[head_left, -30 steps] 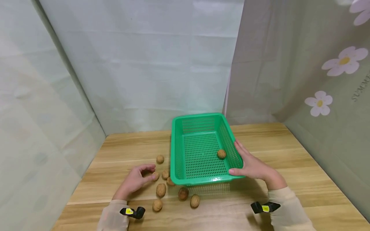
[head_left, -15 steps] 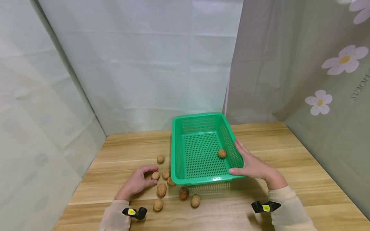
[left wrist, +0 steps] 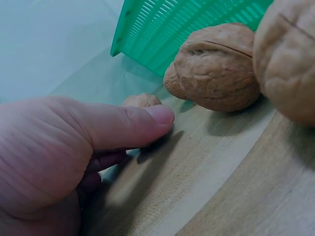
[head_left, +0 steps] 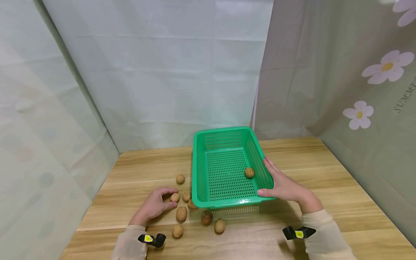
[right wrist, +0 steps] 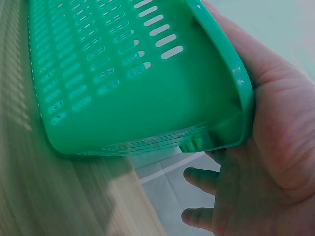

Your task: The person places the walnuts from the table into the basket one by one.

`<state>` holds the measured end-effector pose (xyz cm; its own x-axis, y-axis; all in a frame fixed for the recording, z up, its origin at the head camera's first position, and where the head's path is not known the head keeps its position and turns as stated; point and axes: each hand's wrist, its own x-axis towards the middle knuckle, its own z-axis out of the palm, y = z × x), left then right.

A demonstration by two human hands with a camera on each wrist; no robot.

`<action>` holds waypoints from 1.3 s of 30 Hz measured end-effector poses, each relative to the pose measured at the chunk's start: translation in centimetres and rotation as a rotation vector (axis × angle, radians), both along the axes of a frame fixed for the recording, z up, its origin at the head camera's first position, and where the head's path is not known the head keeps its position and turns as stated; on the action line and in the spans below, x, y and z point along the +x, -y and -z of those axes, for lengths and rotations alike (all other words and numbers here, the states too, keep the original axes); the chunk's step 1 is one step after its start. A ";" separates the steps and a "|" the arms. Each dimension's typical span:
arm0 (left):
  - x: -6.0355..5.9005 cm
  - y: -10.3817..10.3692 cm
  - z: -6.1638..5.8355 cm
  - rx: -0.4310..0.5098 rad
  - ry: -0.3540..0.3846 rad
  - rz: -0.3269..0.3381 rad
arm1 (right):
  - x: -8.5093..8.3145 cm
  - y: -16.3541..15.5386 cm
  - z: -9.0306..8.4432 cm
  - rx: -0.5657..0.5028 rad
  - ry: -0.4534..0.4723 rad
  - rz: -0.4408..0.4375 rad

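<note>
My left hand (head_left: 156,205) is low over the wooden table, thumb and fingers curved around a walnut (head_left: 174,197). In the left wrist view the thumb (left wrist: 142,125) lies in front of that walnut (left wrist: 142,100) and hides most of it. My right hand (head_left: 286,185) grips the near right corner of a green plastic basket (head_left: 194,169), thumb over the rim. The right wrist view has the palm (right wrist: 285,132) against the outer rim, with two fingertips (right wrist: 199,179) below the corner. One walnut (head_left: 249,173) lies inside the basket.
Several more walnuts lie left and in front of the basket, among them a large one (head_left: 181,214), a darker one (head_left: 206,218) and one at the back (head_left: 180,179). Pale fabric (head_left: 169,79) hangs behind the table (head_left: 143,166) and at both sides.
Over the last second my left hand has moved slightly right, its thumb and fingers coming around the walnut. The right hand and the basket have stayed put.
</note>
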<state>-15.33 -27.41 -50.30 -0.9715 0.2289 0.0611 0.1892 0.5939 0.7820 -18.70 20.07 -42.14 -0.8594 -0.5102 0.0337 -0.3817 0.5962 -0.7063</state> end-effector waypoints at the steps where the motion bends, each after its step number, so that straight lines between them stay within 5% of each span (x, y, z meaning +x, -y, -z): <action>1: 0.0 0.0 0.0 0.004 0.005 -0.007 | 0.0 0.0 0.0 -0.001 0.002 0.000; 16: 0.1 0.1 -0.5 0.038 -0.043 -0.102 | 0.2 0.0 0.0 -0.021 0.007 -0.003; 26: 0.2 -0.3 -1.4 0.083 -0.013 -0.168 | 0.3 0.1 0.0 -0.017 0.009 -0.001; 32: 0.4 -0.7 -2.5 0.128 -0.031 -0.164 | 0.3 0.2 -0.1 -0.023 0.017 -0.003; 39: 0.6 -1.7 -4.4 0.132 -0.132 -0.106 | 0.2 0.1 -0.3 -0.017 0.021 0.000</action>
